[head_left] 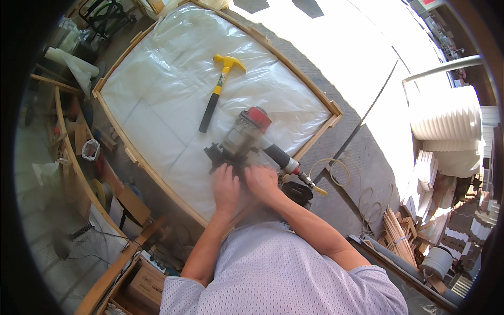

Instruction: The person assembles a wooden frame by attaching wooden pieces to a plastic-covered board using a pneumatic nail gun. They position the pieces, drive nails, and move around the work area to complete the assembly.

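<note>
A pneumatic nail gun (242, 135) with a red cap and a grey body lies on the plastic-wrapped top of a wood-framed crate (152, 113). Both my hands are at its near side, over the dark magazine part. My left hand (226, 188) has its fingers bent onto that part's left. Close beside it, my right hand (262, 182) curls its fingers against the same part; fingertips are partly hidden and slightly blurred. The gun's black handle points right, joined to a yellowish air hose (318, 190). Farther off, a yellow claw hammer (220, 86) with a black grip rests on the plastic.
Raised wooden strips (176, 194) edge the crate. Hose loops (344, 173) lie on the concrete floor to the right. A wooden rack (73, 152) with odds and ends stands left. Wood strips (396, 239), a cable spool (437, 261) and white foam rolls (446, 115) are at right.
</note>
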Demonstrator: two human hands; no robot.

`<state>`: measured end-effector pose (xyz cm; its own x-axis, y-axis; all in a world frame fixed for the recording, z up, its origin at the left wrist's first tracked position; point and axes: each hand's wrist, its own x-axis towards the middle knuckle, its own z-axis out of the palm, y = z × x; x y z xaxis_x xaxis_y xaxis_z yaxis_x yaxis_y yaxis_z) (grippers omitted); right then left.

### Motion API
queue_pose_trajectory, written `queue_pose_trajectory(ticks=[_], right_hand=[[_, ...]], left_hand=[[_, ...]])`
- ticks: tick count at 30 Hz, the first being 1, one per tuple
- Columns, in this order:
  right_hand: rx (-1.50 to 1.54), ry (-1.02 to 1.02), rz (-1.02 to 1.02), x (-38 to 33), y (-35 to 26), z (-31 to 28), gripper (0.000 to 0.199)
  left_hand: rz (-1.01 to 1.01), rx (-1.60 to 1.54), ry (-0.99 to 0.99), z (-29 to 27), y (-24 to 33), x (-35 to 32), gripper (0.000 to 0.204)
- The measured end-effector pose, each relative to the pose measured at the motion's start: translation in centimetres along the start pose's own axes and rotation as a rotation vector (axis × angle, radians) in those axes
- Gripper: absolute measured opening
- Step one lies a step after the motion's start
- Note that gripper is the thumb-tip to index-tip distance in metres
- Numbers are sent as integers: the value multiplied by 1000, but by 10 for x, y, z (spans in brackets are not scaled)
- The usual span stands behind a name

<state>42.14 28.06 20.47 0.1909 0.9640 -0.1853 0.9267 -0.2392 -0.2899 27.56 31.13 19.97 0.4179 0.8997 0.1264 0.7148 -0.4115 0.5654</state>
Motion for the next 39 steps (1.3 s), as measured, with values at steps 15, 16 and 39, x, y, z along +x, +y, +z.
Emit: queue_pose_trajectory(ticks=[15,16,39], right_hand=[[-24,-137,-152,12,7,-3,15],[-13,-163,-124,13,7,-6,16],[171,-411,64,28,4,-24,37]], left_hand=[[-61,10,-148,4,2,10,47],[-72,23,-152,5,2,9,47],[-101,41,-135,10,3,24,43]])
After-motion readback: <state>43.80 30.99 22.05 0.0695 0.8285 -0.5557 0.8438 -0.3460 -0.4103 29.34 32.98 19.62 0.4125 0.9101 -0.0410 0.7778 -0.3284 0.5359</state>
